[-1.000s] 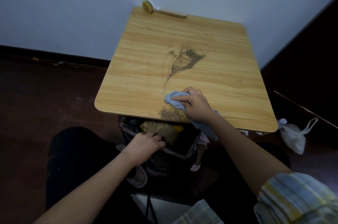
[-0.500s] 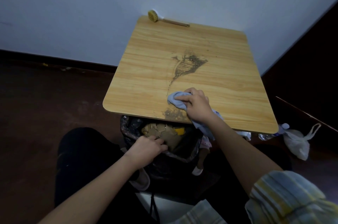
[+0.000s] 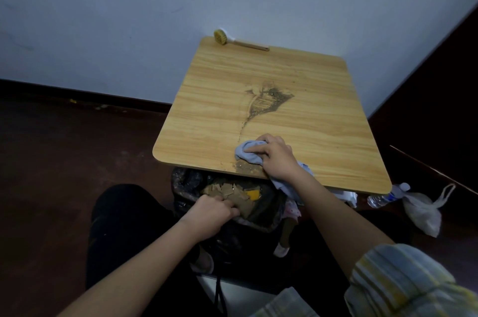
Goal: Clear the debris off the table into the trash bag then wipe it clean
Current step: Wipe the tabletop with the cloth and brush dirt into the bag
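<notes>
The right hand (image 3: pixel 278 159) grips the blue cloth (image 3: pixel 249 152) with curled fingers beside the debris (image 3: pixel 247 167) at the near edge of the table (image 3: pixel 207 115). The left hand (image 3: pixel 210 213) pinches the rim of the trash bag (image 3: pixel 181 187), directly below. Drag toward the edge with flat, steady pressure; a second patch lies mid-table.

No legible text — perhaps too dim

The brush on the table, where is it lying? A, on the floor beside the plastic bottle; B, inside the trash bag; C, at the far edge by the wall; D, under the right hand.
C: the brush lies along the far edge of the table, against the wall, well away from both hands.
</notes>
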`<state>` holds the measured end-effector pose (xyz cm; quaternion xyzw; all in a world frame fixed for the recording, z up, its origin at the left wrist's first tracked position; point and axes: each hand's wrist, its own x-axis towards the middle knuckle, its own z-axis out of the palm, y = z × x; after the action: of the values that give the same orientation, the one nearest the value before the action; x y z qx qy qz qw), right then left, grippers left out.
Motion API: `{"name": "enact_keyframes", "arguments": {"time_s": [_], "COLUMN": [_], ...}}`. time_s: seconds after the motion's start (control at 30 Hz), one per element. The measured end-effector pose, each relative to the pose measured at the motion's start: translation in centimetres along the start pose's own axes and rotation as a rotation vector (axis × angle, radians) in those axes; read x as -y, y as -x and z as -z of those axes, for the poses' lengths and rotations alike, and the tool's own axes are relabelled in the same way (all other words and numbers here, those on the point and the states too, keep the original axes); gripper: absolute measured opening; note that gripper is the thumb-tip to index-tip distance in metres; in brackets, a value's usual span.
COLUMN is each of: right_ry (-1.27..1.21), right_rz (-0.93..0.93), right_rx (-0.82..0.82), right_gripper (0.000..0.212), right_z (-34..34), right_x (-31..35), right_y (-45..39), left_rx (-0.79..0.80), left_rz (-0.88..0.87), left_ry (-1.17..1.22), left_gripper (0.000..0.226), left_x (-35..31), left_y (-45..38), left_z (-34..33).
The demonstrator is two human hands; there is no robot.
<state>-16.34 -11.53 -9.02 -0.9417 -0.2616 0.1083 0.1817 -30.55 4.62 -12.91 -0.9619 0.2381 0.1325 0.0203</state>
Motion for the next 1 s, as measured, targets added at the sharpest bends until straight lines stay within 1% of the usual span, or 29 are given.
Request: {"name": "enact_keyframes", "arguments": {"time_s": [0.4,1.0], "right_ry": [0.01,-0.012], "right_rz": [-0.015,0.11], "right_rx": [0.009,0.1], "right_gripper": [0.041,0.044], "right_z": [-0.2,-1.0], "right_x": [0.4,0.9], "right_y": [0.0,1.4], "left_rx": [-0.002,-0.023], "left_rz": [-0.006,-0.014], "left_ry": [-0.017,-0.004], "left_gripper": [0.041,0.039], "left_x": [0.2,0.4], "left_y": [-0.6,-0.7], "left_z": [1.4,1.3]}}
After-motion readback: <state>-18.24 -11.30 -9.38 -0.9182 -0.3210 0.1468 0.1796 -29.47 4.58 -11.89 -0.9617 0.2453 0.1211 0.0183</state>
